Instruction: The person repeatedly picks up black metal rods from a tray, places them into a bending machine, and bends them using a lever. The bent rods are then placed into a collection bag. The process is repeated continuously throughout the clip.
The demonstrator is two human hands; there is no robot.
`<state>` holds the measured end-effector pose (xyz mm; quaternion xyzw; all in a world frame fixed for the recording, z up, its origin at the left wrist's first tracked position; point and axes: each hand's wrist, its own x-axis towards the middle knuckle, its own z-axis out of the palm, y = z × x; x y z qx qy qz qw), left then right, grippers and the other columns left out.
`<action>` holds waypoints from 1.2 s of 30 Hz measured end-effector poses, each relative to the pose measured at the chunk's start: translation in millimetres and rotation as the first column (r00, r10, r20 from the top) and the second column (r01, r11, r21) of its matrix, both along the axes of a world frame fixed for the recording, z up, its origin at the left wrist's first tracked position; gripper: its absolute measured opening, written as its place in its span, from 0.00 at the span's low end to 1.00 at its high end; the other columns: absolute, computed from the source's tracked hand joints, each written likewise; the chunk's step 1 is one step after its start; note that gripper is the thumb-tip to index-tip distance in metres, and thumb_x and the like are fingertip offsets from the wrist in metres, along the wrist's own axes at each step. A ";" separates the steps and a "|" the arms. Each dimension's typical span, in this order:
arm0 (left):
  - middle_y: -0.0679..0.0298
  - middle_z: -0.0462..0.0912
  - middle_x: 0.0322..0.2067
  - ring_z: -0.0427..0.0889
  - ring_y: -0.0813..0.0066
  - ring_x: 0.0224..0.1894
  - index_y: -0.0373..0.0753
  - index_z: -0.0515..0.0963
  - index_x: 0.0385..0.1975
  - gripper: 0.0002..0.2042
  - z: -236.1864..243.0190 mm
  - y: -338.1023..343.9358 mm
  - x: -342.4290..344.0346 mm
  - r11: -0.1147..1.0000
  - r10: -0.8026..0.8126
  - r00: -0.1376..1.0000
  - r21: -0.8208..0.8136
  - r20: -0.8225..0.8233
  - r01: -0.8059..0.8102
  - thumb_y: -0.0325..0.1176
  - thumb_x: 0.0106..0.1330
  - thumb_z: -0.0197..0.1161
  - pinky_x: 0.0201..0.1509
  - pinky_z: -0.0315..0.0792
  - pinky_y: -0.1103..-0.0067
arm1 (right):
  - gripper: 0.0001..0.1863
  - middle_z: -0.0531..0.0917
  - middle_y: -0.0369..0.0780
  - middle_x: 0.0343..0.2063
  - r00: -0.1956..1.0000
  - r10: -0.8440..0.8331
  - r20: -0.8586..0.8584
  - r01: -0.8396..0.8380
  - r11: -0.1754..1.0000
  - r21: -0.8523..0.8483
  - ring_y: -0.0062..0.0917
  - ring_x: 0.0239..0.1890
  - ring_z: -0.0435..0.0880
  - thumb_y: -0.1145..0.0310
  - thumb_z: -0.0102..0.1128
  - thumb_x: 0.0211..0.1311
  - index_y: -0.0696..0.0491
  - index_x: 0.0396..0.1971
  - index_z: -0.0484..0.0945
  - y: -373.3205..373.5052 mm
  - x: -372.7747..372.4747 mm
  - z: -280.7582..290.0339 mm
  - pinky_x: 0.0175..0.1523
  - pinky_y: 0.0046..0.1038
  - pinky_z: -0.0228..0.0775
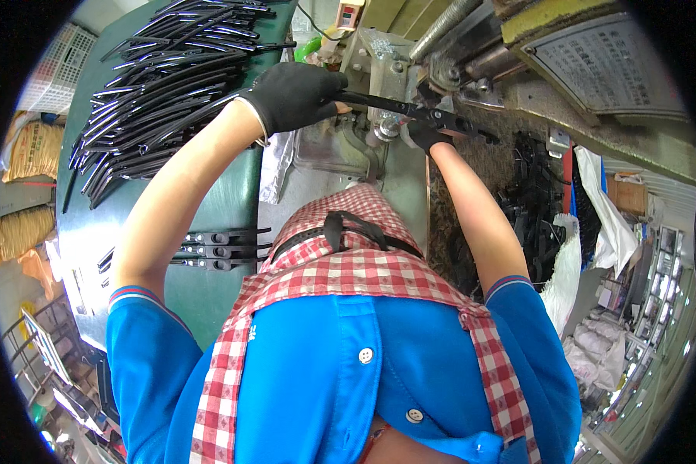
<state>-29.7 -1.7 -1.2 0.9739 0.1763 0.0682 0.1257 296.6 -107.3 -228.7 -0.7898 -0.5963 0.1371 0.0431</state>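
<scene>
My left hand [290, 97], in a black glove, is closed around the left end of a long black strip-like part [375, 101]. My right hand [425, 133], also gloved, grips the same part near its wider, holed end [448, 121], its fingers partly hidden beneath it. The part lies across a metal fixture [387, 130] on the machine [332, 155]. To the left, a heap of thin black strips [151, 116] rests on a green worktop [201, 301], with a few similar holed parts [220, 252] lined up lower down.
A heavy machine body with a label plate [588, 66] overhangs at upper right. Below it are piled black parts [530, 193] and white sacks [595, 209]. At the far left stand a white plastic crate [58, 69], yellowish bundles [31, 151] and metal racks [35, 348].
</scene>
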 end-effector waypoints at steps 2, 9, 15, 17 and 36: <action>0.54 0.79 0.28 0.80 0.53 0.32 0.41 0.75 0.39 0.16 -0.7 -1.0 2.4 0.999 -0.033 0.999 -0.003 0.033 0.033 0.46 0.60 0.59 0.34 0.73 0.65 | 0.17 0.80 0.47 0.39 0.999 -0.051 0.004 0.051 0.997 0.056 0.42 0.46 0.78 0.55 0.49 0.56 0.51 0.37 0.78 0.5 2.4 -1.9 0.51 0.42 0.68; 0.55 0.80 0.28 0.81 0.54 0.30 0.49 0.74 0.48 0.15 4.1 -21.7 19.1 0.996 -0.032 0.992 0.085 0.123 0.021 0.41 0.62 0.57 0.32 0.74 0.65 | 0.20 0.79 0.46 0.45 0.979 -0.164 0.120 0.174 0.982 -0.078 0.40 0.50 0.77 0.54 0.49 0.58 0.49 0.46 0.75 -2.3 -48.4 74.1 0.54 0.41 0.66; 0.60 0.81 0.30 0.81 0.57 0.33 0.55 0.75 0.46 0.15 9.4 -53.6 -15.8 0.996 0.032 0.998 -0.090 0.056 -0.027 0.35 0.59 0.56 0.34 0.74 0.64 | 0.18 0.82 0.47 0.36 0.990 0.046 0.133 -0.087 0.943 0.321 0.44 0.40 0.81 0.54 0.59 0.52 0.50 0.38 0.78 -16.0 -20.0 39.8 0.44 0.40 0.72; 0.55 0.80 0.27 0.80 0.56 0.26 0.52 0.74 0.49 0.14 -18.4 -59.3 -63.2 0.994 0.035 0.995 -0.102 0.097 -0.025 0.37 0.62 0.55 0.28 0.72 0.66 | 0.20 0.82 0.46 0.36 0.985 -0.111 -0.129 0.127 0.984 0.121 0.44 0.41 0.80 0.52 0.61 0.50 0.50 0.39 0.77 -18.1 -64.8 101.8 0.44 0.40 0.72; 0.60 0.74 0.50 0.72 0.56 0.52 0.45 0.73 0.49 0.18 -128.5 -54.9 -296.8 0.638 0.766 0.640 0.044 0.064 -0.769 0.30 0.56 0.57 0.55 0.66 0.68 | 0.12 0.81 0.49 0.32 0.958 -0.014 -0.286 0.134 0.904 0.406 0.48 0.35 0.79 0.59 0.55 0.55 0.52 0.30 0.76 -5.0 8.2 35.7 0.42 0.42 0.69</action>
